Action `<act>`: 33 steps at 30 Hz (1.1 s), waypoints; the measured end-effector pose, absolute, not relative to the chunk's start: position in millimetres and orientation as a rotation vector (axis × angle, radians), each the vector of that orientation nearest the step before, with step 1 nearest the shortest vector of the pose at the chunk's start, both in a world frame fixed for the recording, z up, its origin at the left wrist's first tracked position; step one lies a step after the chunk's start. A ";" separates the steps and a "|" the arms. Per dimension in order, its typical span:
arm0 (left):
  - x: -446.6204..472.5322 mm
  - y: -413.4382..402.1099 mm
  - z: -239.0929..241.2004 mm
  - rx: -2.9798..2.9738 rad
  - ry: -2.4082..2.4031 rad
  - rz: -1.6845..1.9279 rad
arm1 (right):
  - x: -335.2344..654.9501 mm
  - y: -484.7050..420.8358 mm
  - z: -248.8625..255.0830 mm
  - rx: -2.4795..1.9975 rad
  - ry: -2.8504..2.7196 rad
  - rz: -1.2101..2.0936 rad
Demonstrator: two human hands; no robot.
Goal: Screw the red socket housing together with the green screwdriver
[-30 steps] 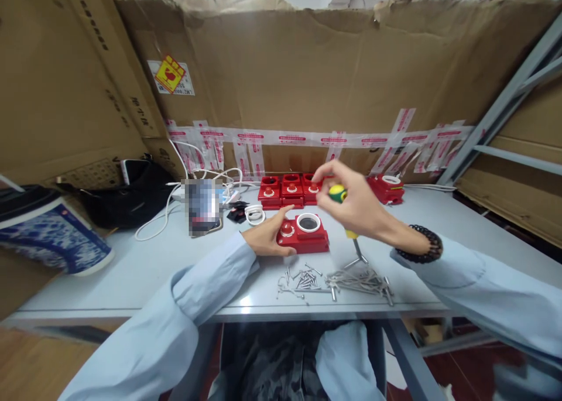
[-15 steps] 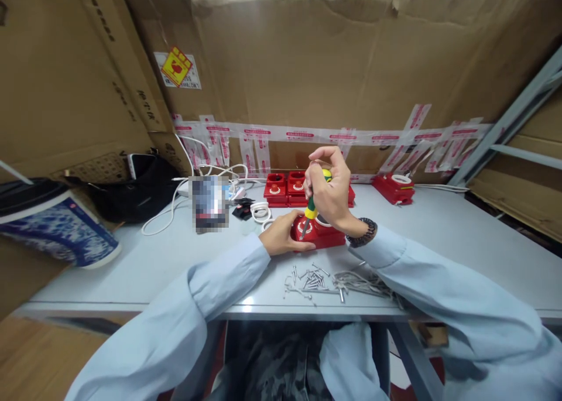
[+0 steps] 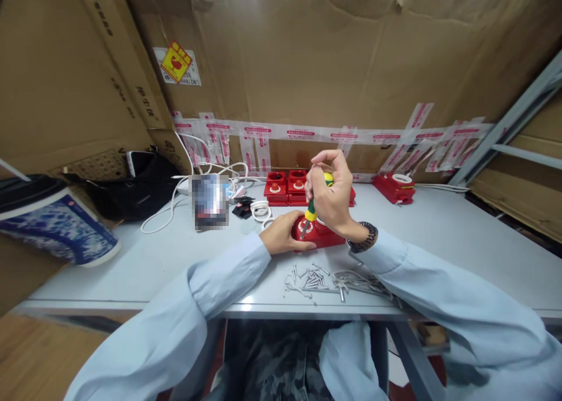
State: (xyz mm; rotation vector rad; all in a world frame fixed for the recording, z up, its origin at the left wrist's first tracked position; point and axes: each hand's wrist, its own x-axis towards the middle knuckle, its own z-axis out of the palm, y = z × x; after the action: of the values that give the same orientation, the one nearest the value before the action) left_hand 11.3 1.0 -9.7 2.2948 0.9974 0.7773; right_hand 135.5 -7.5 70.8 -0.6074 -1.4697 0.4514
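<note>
A red plastic box (image 3: pixel 322 236) with a red button and a white ring lies on the grey table (image 3: pixel 448 237) in front of me. My left hand (image 3: pixel 283 237) grips its left end and holds it down. My right hand (image 3: pixel 331 193) is closed round a yellow-and-green screwdriver (image 3: pixel 312 209), held almost upright with its tip on the box's left part. A pile of loose screws (image 3: pixel 309 279) and longer metal pins (image 3: pixel 364 284) lies just in front of the box.
A row of similar red boxes (image 3: pixel 287 189) stands behind, and one more (image 3: pixel 394 187) at the back right. White rings (image 3: pixel 260 209), white cables, a black bag (image 3: pixel 132 190) and a blue-patterned bag (image 3: pixel 57 225) lie to the left. Cardboard walls the table; a metal frame stands right.
My right hand has swung the screwdriver from beside the box to upright on top of it, tip on the left part. In the last half second it hardly moved. The left hand has stayed.
</note>
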 end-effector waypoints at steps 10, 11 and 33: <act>10.4 3.7 -14.1 2.335 0.934 0.806 | 141.9 -34.2 108.3 -1.377 -2.114 -0.378; 10.3 3.7 -14.1 2.331 0.943 0.806 | 141.7 -36.2 113.9 -1.473 -2.144 -0.457; 8.4 3.2 -6.7 2.349 0.962 0.716 | 159.6 -37.4 164.7 -1.459 -2.791 -0.209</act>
State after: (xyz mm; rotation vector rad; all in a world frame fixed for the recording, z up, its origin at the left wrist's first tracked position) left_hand 8.4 3.2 -6.7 2.3490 0.9619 0.7163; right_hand 159.6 -37.4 164.7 -1.4590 -2.7907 -0.2094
